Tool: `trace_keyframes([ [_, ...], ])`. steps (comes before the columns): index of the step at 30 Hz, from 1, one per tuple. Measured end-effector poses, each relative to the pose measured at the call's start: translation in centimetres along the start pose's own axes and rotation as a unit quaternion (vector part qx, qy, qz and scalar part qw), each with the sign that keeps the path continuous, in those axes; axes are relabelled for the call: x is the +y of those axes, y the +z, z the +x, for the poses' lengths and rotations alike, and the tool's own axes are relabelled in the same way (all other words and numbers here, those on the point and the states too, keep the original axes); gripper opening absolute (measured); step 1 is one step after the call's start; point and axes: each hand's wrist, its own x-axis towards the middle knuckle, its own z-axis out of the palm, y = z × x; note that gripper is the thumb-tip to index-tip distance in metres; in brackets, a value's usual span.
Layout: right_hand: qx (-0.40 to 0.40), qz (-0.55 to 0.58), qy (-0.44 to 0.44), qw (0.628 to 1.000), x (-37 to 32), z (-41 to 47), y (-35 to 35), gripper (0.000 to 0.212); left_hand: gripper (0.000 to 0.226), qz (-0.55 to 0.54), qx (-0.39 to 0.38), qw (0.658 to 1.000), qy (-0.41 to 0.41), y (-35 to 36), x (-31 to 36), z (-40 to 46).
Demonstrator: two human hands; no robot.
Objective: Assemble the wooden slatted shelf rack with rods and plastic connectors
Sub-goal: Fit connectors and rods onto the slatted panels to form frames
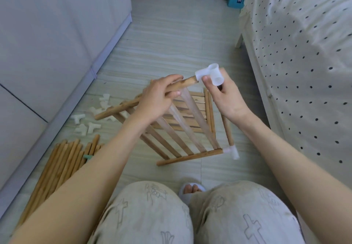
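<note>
Gripping connector (211,75) in right hand (226,99), beside left hand (158,99).

Bare forearms, beige trousers (144,215) printed with outline figures, and a grey open-toed slipper (187,193).

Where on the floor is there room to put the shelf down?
Bare floor lies ahead, between the grey cabinet and the bed. It is crowded on the left, where loose connectors and the rod pile lie, and under the slatted panel.
</note>
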Motion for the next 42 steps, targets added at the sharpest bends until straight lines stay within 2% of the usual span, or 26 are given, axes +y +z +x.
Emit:
trace_keyframes([
  [2,-0.017,-0.028,-0.02,0.999,-1.0,0.5,0.3,0.027,0.037,-0.058,-0.007,0.998,-0.014,-0.9,-0.1,-0.5],
  [6,-0.075,-0.101,-0.06,0.99,-2.5,2.0,1.7,0.018,0.023,-0.106,-0.018,0.994,-0.028,-2.3,-0.6,-2.3],
  [10,-0.133,-0.159,-0.081,0.975,-3.2,2.8,4.1,0.036,0.009,-0.067,0.002,0.996,-0.065,-2.0,-2.3,-3.6],
  [12,-0.134,-0.176,-0.098,0.97,-3.4,2.9,4.7,0.036,0.007,-0.043,0.039,0.997,-0.051,-2.0,-2.6,-3.8],
  [14,-0.12,-0.175,-0.118,0.97,-3.9,3.1,4.6,0.032,0.014,-0.002,0.088,0.996,-0.025,-2.4,-2.2,-3.4],
  [17,-0.078,-0.131,-0.124,0.981,-5.4,3.2,3.7,0.021,0.02,0.066,0.161,0.985,0.013,-3.5,-0.5,-2.7],
  [20,-0.041,-0.027,-0.109,0.993,-7.0,2.9,2.3,0.008,0.024,0.136,0.218,0.962,0.092,-4.5,2.1,-2.2],
  [23,-0.04,0.075,-0.061,0.995,-8.4,2.2,0.7,0.014,0.04,0.198,0.225,0.937,0.181,-5.3,4.6,-1.8],
  [26,-0.043,0.136,-0.022,0.99,-9.4,1.5,-0.9,0.018,0.04,0.263,0.22,0.907,0.243,-5.7,6.5,-1.7],
  [33,-0.05,0.14,-0.009,0.989,-10.9,0.4,-3.6,0.016,0.039,0.335,0.218,0.879,0.26,-5.6,9.0,-1.7],
  [38,-0.061,0.167,-0.003,0.984,-10.4,-0.2,-4.4,0.022,0.038,0.302,0.173,0.9,0.262,-5.4,9.8,-1.8],
  [42,-0.087,0.29,0.005,0.953,-9.0,-0.6,-4.9,0.021,0.039,0.251,0.151,0.928,0.229,-5.7,9.7,-1.5],
])
